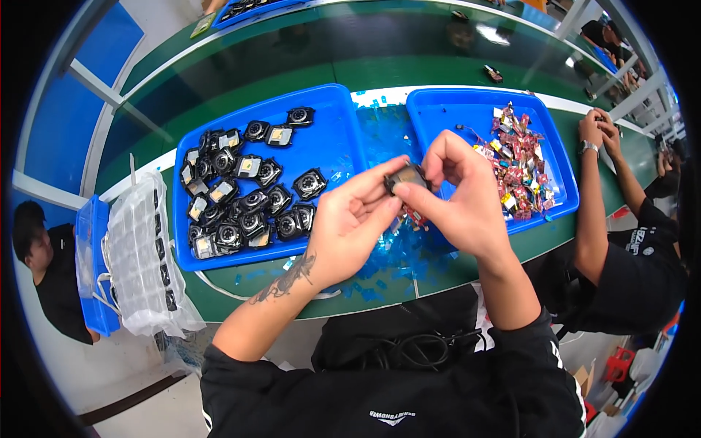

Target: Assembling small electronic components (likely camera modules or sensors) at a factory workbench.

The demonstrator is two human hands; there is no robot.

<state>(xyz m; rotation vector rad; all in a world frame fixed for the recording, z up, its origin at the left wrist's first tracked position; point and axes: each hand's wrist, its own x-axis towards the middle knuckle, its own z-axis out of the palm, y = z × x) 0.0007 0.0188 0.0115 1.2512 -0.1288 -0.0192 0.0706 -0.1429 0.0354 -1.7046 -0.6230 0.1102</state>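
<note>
Over the gap between two blue trays, a dark smartwatch case (407,177) is held with its inner side up. My left hand (349,223) grips it from the left, fingers closed along its edge. My right hand (471,191) has its thumb pressed on the case, and its bent forefinger pinches at the right edge; whether a small part is between those fingertips I cannot tell. In the left tray (332,135) lie many black watch cases (252,223), some showing round sensor backs, others gold-coloured insides. The right tray (434,117) holds a heap of small red-wrapped parts (520,168), resembling batteries.
Scraps of blue film (387,266) litter the green table (241,281). Left of it stands a stack of clear plastic compartment trays (139,255). A green conveyor belt (285,69) runs behind. A co-worker's hands (600,130) are at the right; another person sits far left.
</note>
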